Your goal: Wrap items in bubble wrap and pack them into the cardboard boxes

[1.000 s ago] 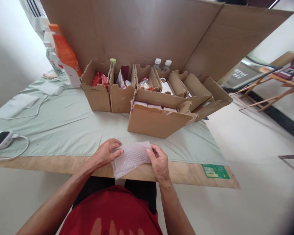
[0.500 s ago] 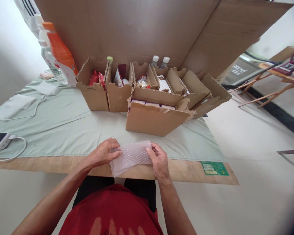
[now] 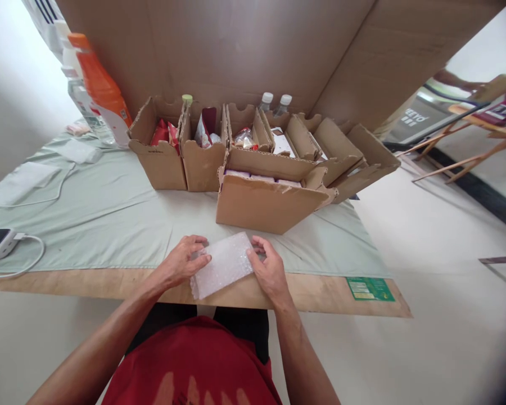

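A folded sheet of clear bubble wrap (image 3: 222, 265) lies over the front edge of the cloth-covered table, tilted up towards the right. My left hand (image 3: 186, 260) grips its left end, thumb on top and the other fingers curled along the far side. At the right end, my right hand (image 3: 269, 267) has its thumb against the edge and its fingers bent around the upper corner, partly hidden. Just beyond my hands stands a cardboard box (image 3: 270, 205) holding several white and purple packs.
Behind it, several open cardboard bins (image 3: 162, 166) hold packets and bottles before a tall cardboard panel (image 3: 236, 50). An orange bottle (image 3: 101, 84) stands left. A white device (image 3: 0, 243) with a cable lies far left. A person's arm (image 3: 457, 80) shows beyond the panel.
The bubble wrap has turned, its right end rising away from me, and lies flatter. My right hand has shifted slightly up and left. Another person's arm has appeared at the upper right.
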Tool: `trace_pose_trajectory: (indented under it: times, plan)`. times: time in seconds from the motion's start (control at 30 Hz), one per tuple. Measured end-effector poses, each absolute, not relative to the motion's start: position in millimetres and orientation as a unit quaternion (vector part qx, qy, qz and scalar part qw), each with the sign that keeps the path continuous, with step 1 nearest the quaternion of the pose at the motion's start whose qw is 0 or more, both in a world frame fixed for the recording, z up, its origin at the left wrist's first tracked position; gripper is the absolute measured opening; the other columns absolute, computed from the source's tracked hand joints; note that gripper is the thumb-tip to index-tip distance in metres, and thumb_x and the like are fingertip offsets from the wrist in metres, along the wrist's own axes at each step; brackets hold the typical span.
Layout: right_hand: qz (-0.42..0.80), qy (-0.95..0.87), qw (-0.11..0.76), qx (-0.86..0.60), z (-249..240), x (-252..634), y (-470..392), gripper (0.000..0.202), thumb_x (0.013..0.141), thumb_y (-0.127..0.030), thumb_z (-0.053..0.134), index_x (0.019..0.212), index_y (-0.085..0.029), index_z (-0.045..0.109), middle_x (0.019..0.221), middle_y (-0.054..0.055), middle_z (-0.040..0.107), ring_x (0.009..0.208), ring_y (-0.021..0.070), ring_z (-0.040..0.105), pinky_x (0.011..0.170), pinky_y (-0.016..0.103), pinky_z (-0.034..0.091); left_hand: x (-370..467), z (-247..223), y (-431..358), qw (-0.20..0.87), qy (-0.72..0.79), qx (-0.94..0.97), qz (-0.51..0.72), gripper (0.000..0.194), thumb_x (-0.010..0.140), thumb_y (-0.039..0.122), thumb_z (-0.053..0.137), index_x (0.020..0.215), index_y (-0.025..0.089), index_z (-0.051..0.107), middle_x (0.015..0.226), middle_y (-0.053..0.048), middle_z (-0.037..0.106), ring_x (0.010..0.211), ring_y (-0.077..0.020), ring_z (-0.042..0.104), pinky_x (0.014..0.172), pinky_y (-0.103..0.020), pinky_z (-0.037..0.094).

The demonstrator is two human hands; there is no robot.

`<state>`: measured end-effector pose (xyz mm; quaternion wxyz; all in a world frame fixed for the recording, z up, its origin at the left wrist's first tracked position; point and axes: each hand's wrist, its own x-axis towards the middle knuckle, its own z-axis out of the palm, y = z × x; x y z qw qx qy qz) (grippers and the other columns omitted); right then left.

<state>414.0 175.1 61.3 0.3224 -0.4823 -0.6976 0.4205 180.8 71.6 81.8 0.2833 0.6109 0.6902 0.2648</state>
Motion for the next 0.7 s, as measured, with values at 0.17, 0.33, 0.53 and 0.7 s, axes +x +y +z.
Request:
trace_pose_trajectory:
  times: [0.17, 0.33, 0.53, 0.7]
  plan:
    - [0.387, -0.727, 0.294, -0.484, 66, 413, 183, 0.046, 0.086, -0.04, 0.059, 0.125, -0.017, 0.066, 0.109, 0.012, 0.075, 0.084, 0.0218, 0.068, 0.075, 0.036, 0.054, 188, 74, 75, 0.221, 0.716, 0.615, 0.244, 0.021, 0.086, 0.034, 0.063, 0.076, 0.018, 0.072, 0.121, -0.013, 0.066, 0.112, -0.0313, 0.057, 0.099, -0.048, 0.05]
    - [0.36, -0.729, 0.28, -0.51, 61, 408, 188, 0.045, 0.081, -0.042, 0.065, 0.121, -0.021, 0.07, 0.097, 0.008, 0.076, 0.081, 0.0228, 0.067, 0.079, 0.038, 0.052, 195, 68, 79, 0.191, 0.726, 0.618, 0.234, 0.015, 0.086, 0.03, 0.064, 0.077, 0.021, 0.072, 0.109, -0.011, 0.065, 0.102, -0.0291, 0.054, 0.096, -0.048, 0.049]
    - [0.455, -0.697, 0.297, -0.467, 70, 403, 187, 0.031, 0.08, -0.037, 0.064, 0.105, -0.021, 0.073, 0.094, 0.006, 0.076, 0.083, 0.0216, 0.067, 0.078, 0.034, 0.053, 197, 66, 80, 0.17, 0.739, 0.61, 0.23, 0.028, 0.08, 0.022, 0.068, 0.108, 0.018, 0.069, 0.108, -0.011, 0.066, 0.101, -0.0299, 0.055, 0.095, -0.048, 0.048]
    - [0.472, -0.703, 0.343, -0.406, 86, 412, 179, 0.016, 0.084, -0.036, 0.065, 0.088, -0.022, 0.072, 0.086, 0.002, 0.072, 0.082, 0.0194, 0.065, 0.079, 0.031, 0.052, 186, 69, 78, 0.213, 0.722, 0.608, 0.253, 0.052, 0.078, 0.024, 0.069, 0.129, 0.019, 0.06, 0.103, -0.007, 0.069, 0.099, -0.0272, 0.058, 0.092, -0.042, 0.049]
